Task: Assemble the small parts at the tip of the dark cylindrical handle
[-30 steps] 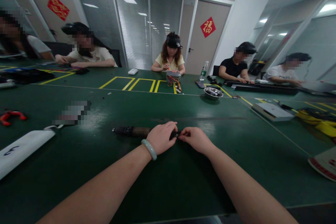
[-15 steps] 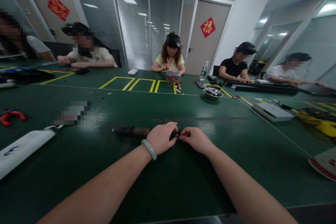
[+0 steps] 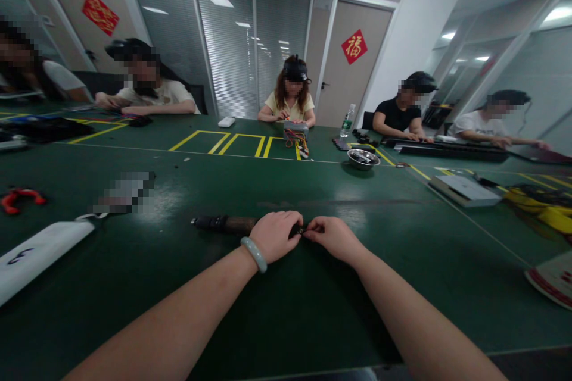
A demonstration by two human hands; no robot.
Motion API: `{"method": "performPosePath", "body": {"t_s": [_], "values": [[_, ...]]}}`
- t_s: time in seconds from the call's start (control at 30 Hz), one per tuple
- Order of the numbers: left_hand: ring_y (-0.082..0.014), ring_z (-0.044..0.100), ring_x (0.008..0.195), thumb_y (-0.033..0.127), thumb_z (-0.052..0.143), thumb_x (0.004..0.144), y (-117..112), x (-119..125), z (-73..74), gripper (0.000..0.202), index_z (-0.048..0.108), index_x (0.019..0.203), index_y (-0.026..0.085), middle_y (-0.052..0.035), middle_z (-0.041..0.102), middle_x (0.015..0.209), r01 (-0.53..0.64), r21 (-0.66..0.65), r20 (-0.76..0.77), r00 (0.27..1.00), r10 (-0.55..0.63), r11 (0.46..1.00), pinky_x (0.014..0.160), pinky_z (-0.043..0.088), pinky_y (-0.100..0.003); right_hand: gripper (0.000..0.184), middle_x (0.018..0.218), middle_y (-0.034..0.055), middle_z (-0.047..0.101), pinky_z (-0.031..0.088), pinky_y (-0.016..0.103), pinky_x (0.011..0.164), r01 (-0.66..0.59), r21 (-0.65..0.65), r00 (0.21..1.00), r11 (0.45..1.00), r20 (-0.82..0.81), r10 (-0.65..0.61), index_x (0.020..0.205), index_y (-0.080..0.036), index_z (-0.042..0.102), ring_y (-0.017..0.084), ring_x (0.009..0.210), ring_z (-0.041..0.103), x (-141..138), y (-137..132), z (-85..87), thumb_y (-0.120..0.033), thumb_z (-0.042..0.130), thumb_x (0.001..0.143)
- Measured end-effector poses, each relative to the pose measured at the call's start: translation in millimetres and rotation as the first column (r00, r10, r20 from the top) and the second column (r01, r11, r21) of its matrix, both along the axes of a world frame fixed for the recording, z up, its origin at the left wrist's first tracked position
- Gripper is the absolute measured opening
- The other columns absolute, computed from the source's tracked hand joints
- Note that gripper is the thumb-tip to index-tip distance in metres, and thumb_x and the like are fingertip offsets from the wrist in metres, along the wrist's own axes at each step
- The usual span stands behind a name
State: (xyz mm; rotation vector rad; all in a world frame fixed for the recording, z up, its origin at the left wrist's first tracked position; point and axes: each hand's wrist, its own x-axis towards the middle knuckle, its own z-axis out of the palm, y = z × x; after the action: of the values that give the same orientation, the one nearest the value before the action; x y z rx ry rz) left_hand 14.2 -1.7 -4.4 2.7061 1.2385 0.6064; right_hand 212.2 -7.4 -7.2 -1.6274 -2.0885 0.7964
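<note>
- A person's two bare hands meet over a dark cylindrical tool [image 3: 239, 225] lying on a green tabletop [image 3: 313, 321], roughly parallel to the near edge and set back from it.
- The left hand [image 3: 276, 237], a pale green bangle [image 3: 254, 255] at its wrist, curls its fingers down over the tool's right-hand portion, gripping it against the surface.
- The right hand [image 3: 333, 235] closes thumb and fingertips in a tight pinch at the tool's right-hand tip, just beside the left fingers; whether a separate small piece sits between them is too small to tell.
- Left of the hands, a long white case [image 3: 44, 250] bearing a dark mark slants away from the near edge, a blurred, pixelated item [image 3: 127, 191] beside its far end and a red curved object [image 3: 22, 197] farther left.
- Toward the far edge stand a metal bowl [image 3: 363, 168] of dark pieces, a clear bottle [image 3: 347, 122] and a gray box [image 3: 295, 126] trailing colored wires.
- To the right rest a flat white box [image 3: 465, 189] and a yellow bundle [image 3: 543, 208].
- Five co-workers, most in dark headgear, sit along the far edge.
</note>
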Motion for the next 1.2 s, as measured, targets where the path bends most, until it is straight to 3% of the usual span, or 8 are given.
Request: {"method": "performPosePath", "body": {"t_s": [0.23, 0.47, 0.67, 1.2], "values": [[-0.0195, 0.058, 0.098, 0.027, 0.054, 0.085, -0.4, -0.2, 1.1, 0.012, 0.056, 0.096, 0.022, -0.0024, 0.061, 0.109, 0.021, 0.012, -0.026, 0.999, -0.020, 1.000, 0.087, 0.045, -0.035, 0.016, 0.075, -0.0012, 0.068, 0.037, 0.022, 0.057, 0.006, -0.001, 1.000, 1.000, 0.004, -0.006, 0.084, -0.023, 0.070, 0.012, 0.066, 0.058, -1.3, -2.0, 3.1, -0.036, 0.062, 0.079], [-0.0182, 0.059, 0.090, 0.026, 0.053, 0.086, -0.6, 0.1, 4.5, 0.011, 0.059, 0.095, 0.024, 0.0004, 0.064, 0.097, 0.043, 0.001, -0.053, 0.998, -0.043, 0.999, 0.082, 0.045, -0.035, 0.018, 0.076, -0.0001, 0.068, 0.037, 0.023, 0.057, 0.007, -0.007, 0.999, 1.000, 0.032, -0.007, 0.085, -0.022, 0.070, 0.013, 0.067, 0.059, -2.5, -2.4, 6.1, -0.036, 0.061, 0.079], [-0.0199, 0.059, 0.085, 0.031, 0.057, 0.084, -0.5, 1.0, 1.6, 0.017, 0.057, 0.098, 0.023, -0.0008, 0.063, 0.090, -0.010, 0.010, -0.052, 0.999, 0.010, 1.000, 0.077, 0.045, -0.035, 0.017, 0.076, -0.0002, 0.068, 0.038, 0.022, 0.058, 0.004, -0.019, 1.000, 1.000, 0.003, -0.004, 0.086, -0.022, 0.070, 0.013, 0.068, 0.059, -1.2, -1.1, 2.9, -0.036, 0.062, 0.079], [-0.0195, 0.059, 0.088, 0.022, 0.053, 0.083, -0.7, 0.1, 4.2, 0.015, 0.058, 0.097, 0.023, -0.0009, 0.064, 0.094, 0.034, 0.005, -0.057, 0.998, -0.034, 0.999, 0.081, 0.044, -0.035, 0.017, 0.076, -0.0010, 0.068, 0.039, 0.023, 0.059, -0.001, -0.033, 1.000, 0.999, -0.003, 0.001, 0.085, -0.023, 0.070, 0.013, 0.068, 0.060, -0.5, -1.7, 4.6, -0.036, 0.062, 0.080]]}}
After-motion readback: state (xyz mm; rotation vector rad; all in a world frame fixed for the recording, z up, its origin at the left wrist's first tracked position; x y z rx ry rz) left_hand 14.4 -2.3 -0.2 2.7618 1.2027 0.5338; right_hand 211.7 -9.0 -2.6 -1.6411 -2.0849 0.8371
